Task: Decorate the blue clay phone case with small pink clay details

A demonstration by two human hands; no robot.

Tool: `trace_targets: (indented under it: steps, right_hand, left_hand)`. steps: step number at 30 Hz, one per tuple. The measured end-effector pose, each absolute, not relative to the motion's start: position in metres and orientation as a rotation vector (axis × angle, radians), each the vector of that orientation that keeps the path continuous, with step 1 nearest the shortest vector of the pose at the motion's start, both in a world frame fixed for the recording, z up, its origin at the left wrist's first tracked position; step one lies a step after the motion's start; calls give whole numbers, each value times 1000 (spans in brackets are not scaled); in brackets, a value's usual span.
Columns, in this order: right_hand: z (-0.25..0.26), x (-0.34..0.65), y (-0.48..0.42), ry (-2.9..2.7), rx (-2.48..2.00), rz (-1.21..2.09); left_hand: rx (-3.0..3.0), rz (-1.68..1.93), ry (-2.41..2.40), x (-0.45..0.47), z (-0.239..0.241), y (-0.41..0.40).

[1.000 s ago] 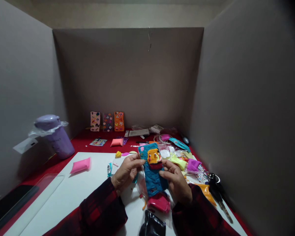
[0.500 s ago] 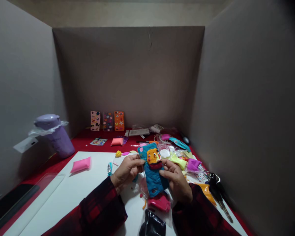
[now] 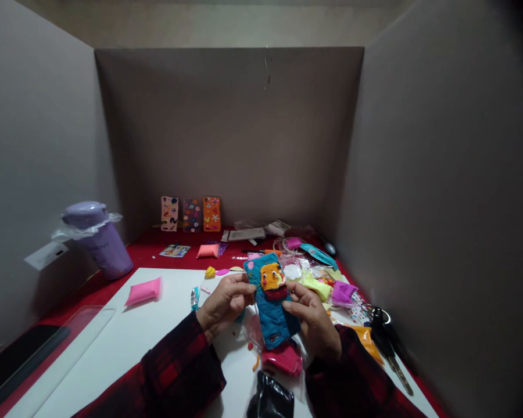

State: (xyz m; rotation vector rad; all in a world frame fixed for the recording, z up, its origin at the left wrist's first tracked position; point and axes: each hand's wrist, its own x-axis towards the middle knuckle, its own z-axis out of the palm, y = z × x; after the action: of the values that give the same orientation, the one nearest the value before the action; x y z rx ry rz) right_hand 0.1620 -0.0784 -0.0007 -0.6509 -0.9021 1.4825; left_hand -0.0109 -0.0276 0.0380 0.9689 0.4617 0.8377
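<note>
Between my two hands a phone case [image 3: 275,322] is held up, tilted, its back covered in teal clay. An orange clay face [image 3: 272,275] with googly eyes and a dark red strip beneath it sits on its upper part. My left hand [image 3: 226,302] pinches the case's left edge between thumb and fingers. On the opposite edge, my right hand [image 3: 311,316] grips with its thumb near the red strip. Below the case lie a dark pink clay packet [image 3: 283,359] and a black clay packet [image 3: 271,397], partly hidden.
A pink clay packet [image 3: 143,292] lies on the white board [image 3: 126,342]. At left stands a purple bottle [image 3: 107,249]. Several decorated cases [image 3: 211,213] lean against the back wall. Colourful clay packets [image 3: 343,293] crowd the right side, with black-handled scissors [image 3: 387,348] beyond them.
</note>
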Motion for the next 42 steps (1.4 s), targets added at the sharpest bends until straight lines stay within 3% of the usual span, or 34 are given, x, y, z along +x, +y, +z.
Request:
trace_targets:
  steps: [42]
  right_hand:
    - [-1,157,-80,-955,-677,1467]
  left_hand:
    - [1065,1051,706,-9,27,-23]
